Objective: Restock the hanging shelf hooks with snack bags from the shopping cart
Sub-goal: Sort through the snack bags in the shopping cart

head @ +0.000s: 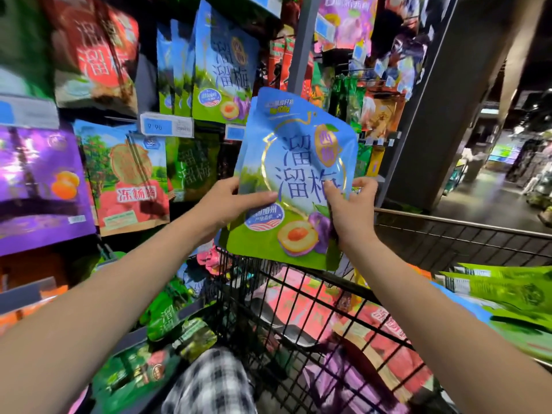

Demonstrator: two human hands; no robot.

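Two hands: left hand (227,204), right hand (352,212). One blue-green snack bag (298,162) in front, maybe more stacked behind, can't tell. One shopping cart (433,240), at least three matching blue bags (224,64) hanging on the shelf, one purple bag (38,180), one grey pillar (442,100).

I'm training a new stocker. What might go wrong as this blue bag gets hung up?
1. The left hand and right hand pinch the blue bag low down, so its free top may flop during hanging.
2. A second bag seems stacked behind; it might slip into the cart.
3. The matching hanging bags sit crowded and may get knocked.
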